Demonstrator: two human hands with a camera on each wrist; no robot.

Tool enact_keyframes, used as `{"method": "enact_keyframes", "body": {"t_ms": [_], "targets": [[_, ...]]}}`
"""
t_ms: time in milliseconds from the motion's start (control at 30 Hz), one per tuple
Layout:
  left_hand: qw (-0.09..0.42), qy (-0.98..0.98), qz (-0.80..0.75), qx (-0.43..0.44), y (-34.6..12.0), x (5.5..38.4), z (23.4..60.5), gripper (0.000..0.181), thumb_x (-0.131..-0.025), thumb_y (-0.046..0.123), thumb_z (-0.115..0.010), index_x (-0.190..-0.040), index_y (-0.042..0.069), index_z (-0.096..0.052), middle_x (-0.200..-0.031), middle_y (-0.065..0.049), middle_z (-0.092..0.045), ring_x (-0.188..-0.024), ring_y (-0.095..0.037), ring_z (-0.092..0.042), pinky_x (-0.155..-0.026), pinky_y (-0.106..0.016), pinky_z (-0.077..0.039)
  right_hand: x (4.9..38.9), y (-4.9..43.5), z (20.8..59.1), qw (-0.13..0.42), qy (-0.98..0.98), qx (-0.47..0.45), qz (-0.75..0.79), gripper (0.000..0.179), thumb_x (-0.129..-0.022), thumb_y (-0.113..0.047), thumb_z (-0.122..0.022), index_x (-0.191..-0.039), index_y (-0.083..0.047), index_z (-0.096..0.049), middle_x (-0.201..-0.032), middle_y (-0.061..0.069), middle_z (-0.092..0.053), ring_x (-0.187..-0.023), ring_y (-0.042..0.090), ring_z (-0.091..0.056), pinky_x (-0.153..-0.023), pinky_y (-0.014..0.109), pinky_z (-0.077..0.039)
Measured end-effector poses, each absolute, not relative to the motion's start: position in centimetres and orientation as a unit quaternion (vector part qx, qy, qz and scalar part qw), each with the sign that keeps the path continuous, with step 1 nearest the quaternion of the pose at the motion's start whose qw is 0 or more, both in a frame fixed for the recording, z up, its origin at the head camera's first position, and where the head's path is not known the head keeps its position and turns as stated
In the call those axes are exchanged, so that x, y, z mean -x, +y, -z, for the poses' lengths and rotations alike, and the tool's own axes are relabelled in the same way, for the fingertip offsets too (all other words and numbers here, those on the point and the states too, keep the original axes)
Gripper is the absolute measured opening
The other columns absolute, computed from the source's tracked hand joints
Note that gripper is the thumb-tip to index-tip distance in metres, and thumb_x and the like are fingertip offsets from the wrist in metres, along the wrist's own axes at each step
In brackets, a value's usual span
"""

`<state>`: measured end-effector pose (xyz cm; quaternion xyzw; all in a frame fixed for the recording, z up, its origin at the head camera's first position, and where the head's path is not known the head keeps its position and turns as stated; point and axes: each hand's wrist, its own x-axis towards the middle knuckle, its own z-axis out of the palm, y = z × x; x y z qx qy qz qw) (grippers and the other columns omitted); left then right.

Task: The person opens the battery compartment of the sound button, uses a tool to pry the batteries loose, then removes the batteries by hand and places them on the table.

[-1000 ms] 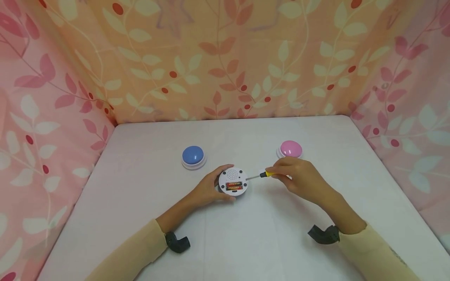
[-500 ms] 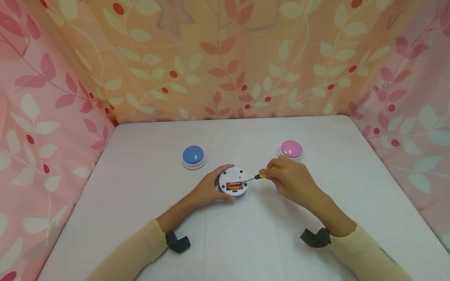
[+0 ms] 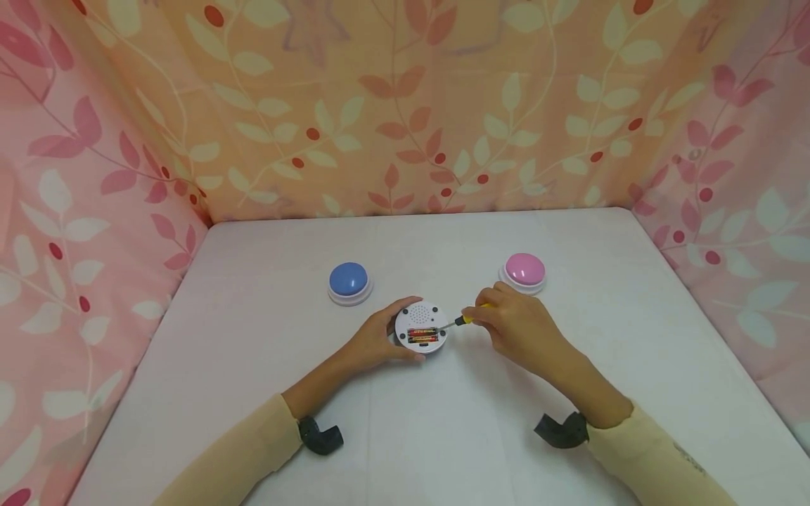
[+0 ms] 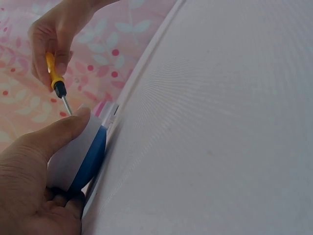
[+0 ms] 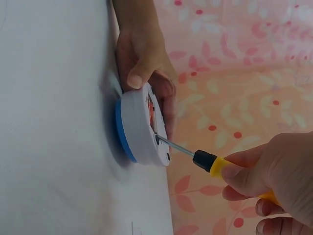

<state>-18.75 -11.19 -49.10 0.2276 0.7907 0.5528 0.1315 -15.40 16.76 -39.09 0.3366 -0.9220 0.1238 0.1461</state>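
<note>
My left hand (image 3: 378,337) grips a round white push-button device (image 3: 418,314) by its left side, thumb at the near edge and fingers at the far edge. Its underside faces up, with two red-and-black batteries (image 3: 422,335) in an uncovered compartment and a speaker grille above them. The blue dome (image 5: 120,129) underneath shows in the right wrist view. My right hand (image 3: 525,330) pinches a screwdriver (image 5: 205,160) with a yellow handle and black collar. The screwdriver's metal tip meets the battery compartment's right end.
A blue-domed button (image 3: 348,280) stands behind my left hand, and a pink-domed button (image 3: 524,270) behind my right. All lie on a white-covered table (image 3: 266,281). Patterned curtains (image 3: 405,105) enclose the back and both sides.
My right hand has moved left and slightly nearer, bringing the screwdriver tip from the device's right edge to the battery compartment's end. The left hand has stayed still.
</note>
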Motion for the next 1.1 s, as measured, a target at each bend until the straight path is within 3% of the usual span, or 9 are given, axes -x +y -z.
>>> {"method": "enact_keyframes", "body": {"t_ms": [533,1100], "targets": [[0.136,0.771,-0.578,-0.230,-11.1,18.7,49.0,0.105,-0.065,0.015,-0.097,-0.154,0.022,-0.043,-0.155,0.003,-0.044,-0.141,-0.014,-0.045,-0.110,-0.024,-0.039,15.6,17.6,41.2,0.176,-0.898,-0.324,-0.240,0.035,-0.073,0.011,-0.084,-0.099,-0.012,-0.083,-0.091,0.002,-0.070,-0.085,0.017,-0.058,-0.069,0.029,-0.058],[0.131,0.769,-0.581,-0.232,-11.3,18.8,49.4,0.103,-0.065,0.017,-0.098,-0.153,0.026,-0.044,-0.153,0.003,-0.046,-0.138,-0.015,-0.049,-0.107,-0.022,-0.041,16.5,18.5,43.3,0.185,-0.867,-0.320,-0.334,0.037,-0.072,0.019,-0.080,-0.098,-0.007,-0.082,-0.091,-0.001,-0.070,-0.086,0.016,-0.061,-0.070,0.020,-0.054]]}}
